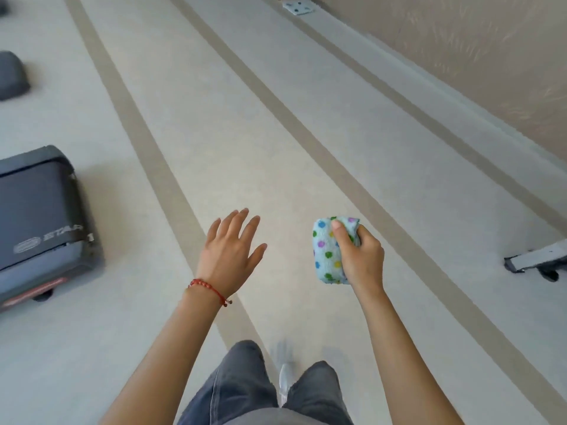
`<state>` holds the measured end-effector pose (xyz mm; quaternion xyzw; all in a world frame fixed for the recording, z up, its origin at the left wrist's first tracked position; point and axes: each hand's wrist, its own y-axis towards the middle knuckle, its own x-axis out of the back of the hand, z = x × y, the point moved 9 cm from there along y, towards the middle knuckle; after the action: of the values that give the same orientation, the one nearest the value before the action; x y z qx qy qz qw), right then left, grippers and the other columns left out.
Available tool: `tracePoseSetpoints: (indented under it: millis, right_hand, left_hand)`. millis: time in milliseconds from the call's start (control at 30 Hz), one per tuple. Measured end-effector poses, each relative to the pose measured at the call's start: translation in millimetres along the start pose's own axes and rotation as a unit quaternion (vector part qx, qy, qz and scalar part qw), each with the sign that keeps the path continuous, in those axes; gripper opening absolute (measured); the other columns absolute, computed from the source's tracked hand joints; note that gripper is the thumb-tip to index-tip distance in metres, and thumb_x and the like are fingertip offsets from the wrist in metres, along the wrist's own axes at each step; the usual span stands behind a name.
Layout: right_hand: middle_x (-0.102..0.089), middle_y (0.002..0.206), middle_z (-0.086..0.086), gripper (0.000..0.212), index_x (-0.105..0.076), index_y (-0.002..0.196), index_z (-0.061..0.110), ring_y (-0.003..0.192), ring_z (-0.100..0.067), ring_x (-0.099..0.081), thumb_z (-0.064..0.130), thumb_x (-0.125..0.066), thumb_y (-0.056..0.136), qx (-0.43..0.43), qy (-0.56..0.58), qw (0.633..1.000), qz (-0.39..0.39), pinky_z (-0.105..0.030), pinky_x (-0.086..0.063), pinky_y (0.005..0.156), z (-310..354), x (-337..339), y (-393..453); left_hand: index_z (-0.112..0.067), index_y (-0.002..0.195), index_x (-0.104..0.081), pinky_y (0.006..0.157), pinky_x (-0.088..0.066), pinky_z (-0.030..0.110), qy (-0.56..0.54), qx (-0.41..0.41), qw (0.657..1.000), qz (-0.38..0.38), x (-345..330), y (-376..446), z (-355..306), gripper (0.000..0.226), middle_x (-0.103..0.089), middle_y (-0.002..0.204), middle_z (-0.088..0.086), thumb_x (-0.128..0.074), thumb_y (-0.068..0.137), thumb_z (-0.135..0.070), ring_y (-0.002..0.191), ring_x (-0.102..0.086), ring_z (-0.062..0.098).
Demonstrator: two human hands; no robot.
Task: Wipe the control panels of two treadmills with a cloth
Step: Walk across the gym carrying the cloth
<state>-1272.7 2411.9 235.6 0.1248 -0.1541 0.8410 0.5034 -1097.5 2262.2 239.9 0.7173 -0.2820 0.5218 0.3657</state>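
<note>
Gripping the folded cloth (329, 251) in the right hand (359, 256), the person is keeping it bunched into a compact pad, thumb pressing across its top and the other fingers curling round the far side; this hold is judged to keep the polka-dot cloth ready for wiping rather than trailing loose. The left hand (230, 250) is hanging in the air well apart from the cloth, fingers straight and slightly spread, holding nothing; it is probably serving for balance while the person is on the move, as the blurred shoe (287, 383) between the grey trouser legs suggests. A red bead bracelet (208, 289) is sitting on the left wrist. The rear end of a treadmill (40, 222) is showing at the left edge, its deck cut off by the frame; no control panel is appearing anywhere in view, so whether any panel has been wiped cannot be told. Two darker shapes at the far left are too cropped to identify with confidence. A metal foot of some equipment (535, 260) is entering from the right edge, the rest being hidden. A wall socket (298, 7) is sitting low on the far wall, beyond the striped floor (276, 133).
</note>
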Motion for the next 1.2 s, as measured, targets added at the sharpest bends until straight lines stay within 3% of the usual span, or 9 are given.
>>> tracePoseSetpoints:
  millis: [233,433,667,1200]
  right_hand:
    - [-0.053,0.061,0.006,0.03,-0.053,0.064,0.017,0.058,-0.006,-0.051,0.037,-0.062,0.085,0.039,-0.015,0.989,0.142,-0.007,-0.037,0.048,53.8,-159.4,79.0]
    - [-0.055,0.062,0.007,0.028,-0.053,0.062,0.022,0.059,-0.004,-0.053,0.036,-0.062,0.085,0.052,-0.012,0.978,0.202,-0.005,-0.038,0.047,110.4,-306.4,138.7]
    - [-0.057,0.063,0.008,0.027,-0.054,0.063,0.021,0.061,-0.005,-0.055,0.036,-0.063,0.084,0.067,-0.013,0.972,0.225,-0.006,-0.039,0.048,193.2,-445.9,216.3]
    - [-0.056,0.063,0.006,0.027,-0.054,0.063,0.021,0.059,-0.006,-0.054,0.035,-0.063,0.084,0.082,-0.01,0.963,0.255,-0.004,-0.038,0.045,328.6,-685.4,490.7]
  left_hand:
    - [-0.004,0.115,-0.063,0.089,-0.047,0.053,0.032,0.123,0.992,-0.015,2.1,45.9,129.7,0.053,-0.061,0.119,0.018,-0.038,0.087,-0.041,0.107,-0.06,0.037]
    - [-0.004,0.114,-0.063,0.089,-0.049,0.053,0.045,0.178,0.983,-0.027,9.2,108.6,261.6,0.052,-0.06,0.118,0.018,-0.038,0.087,-0.041,0.107,-0.058,0.035]
    - [-0.005,0.115,-0.062,0.091,-0.047,0.052,0.076,0.21,0.975,-0.019,30.0,201.1,407.1,0.053,-0.06,0.121,0.018,-0.036,0.088,-0.042,0.107,-0.059,0.036]
    - [-0.005,0.118,-0.062,0.091,-0.046,0.052,0.077,0.249,0.965,-0.043,5.6,490.8,628.4,0.054,-0.059,0.122,0.019,-0.036,0.089,-0.043,0.11,-0.058,0.037]
